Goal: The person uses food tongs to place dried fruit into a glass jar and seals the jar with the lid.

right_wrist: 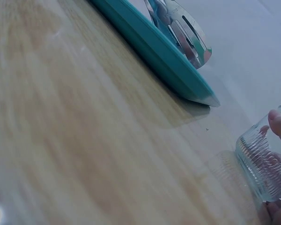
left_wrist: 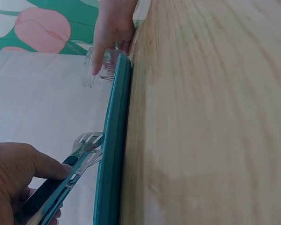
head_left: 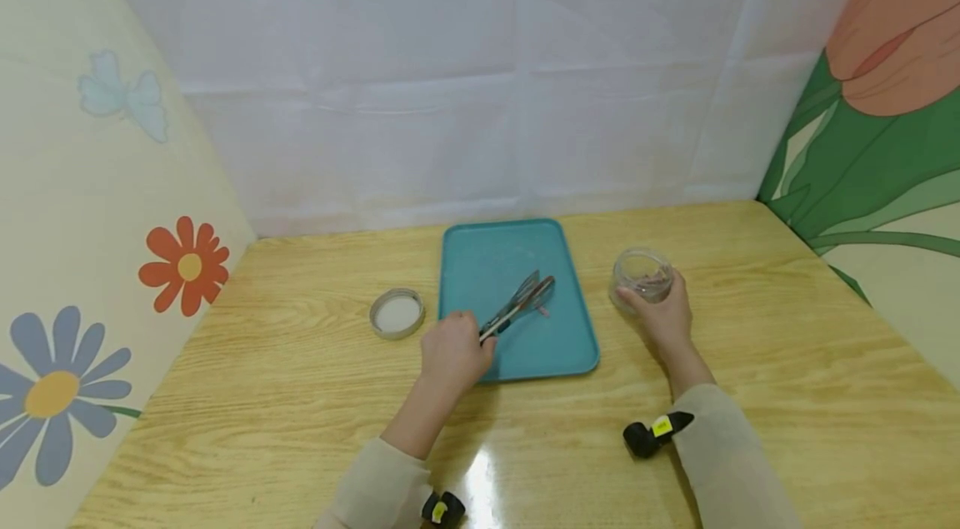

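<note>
My left hand (head_left: 453, 352) grips a pair of metal serving tongs (head_left: 519, 304) with dark handles, their slotted heads over the blue-green tray (head_left: 495, 250). In the left wrist view the heads of the tongs (left_wrist: 90, 149) stand slightly apart, partly behind the tray's rim. A small pinkish piece (head_left: 543, 311) lies on the tray beside the tongs' tips. To the tray's right, my right hand (head_left: 663, 319) holds a lidless glass jar (head_left: 637, 258), thumb and fingers around its side. Small pinkish-brown pieces (head_left: 652, 279) show inside. The ribbed jar (right_wrist: 262, 159) rests on the table in the right wrist view.
A round jar lid (head_left: 397, 314), pale inside, lies on the wooden table (head_left: 300, 362) left of the tray. A white cloth backdrop (head_left: 420, 96) hangs behind the table. Panels with painted flowers (head_left: 56, 396) flank both sides.
</note>
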`<act>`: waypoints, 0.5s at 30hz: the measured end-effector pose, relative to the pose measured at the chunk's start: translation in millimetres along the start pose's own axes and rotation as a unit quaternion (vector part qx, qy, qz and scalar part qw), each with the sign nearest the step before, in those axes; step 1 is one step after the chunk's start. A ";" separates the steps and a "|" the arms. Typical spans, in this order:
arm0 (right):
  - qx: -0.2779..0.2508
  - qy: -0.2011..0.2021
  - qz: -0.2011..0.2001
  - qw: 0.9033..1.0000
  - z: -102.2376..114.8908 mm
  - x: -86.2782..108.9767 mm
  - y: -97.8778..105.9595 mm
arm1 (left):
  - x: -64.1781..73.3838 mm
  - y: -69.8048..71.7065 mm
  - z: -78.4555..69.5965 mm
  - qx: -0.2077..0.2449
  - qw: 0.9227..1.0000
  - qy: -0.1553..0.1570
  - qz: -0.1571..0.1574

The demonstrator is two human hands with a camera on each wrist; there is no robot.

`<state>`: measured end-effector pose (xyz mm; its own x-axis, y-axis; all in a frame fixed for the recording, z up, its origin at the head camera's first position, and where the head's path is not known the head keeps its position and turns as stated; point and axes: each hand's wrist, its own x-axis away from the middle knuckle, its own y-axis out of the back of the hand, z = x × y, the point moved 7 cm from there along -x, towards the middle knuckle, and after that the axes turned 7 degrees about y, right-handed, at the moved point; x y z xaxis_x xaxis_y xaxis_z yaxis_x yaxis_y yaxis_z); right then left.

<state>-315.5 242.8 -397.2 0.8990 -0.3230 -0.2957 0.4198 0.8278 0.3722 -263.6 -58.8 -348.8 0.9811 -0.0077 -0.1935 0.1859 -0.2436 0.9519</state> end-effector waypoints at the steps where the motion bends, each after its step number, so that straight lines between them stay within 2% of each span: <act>1: 0.000 0.000 0.000 1.000 -0.1 -0.1 0.0 | -0.3 -0.1 0.0 -0.001 1.000 -0.001 0.000; 15: -0.011 0.001 0.004 1.000 0.8 1.8 -0.2 | 1.5 1.7 -0.1 -0.008 1.000 -0.009 -0.005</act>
<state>-313.9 241.7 -397.1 0.9022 -0.3155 -0.2940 0.4096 0.8403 0.3551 -261.8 -59.2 -347.5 0.9779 -0.0224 -0.2080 0.1976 -0.2281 0.9534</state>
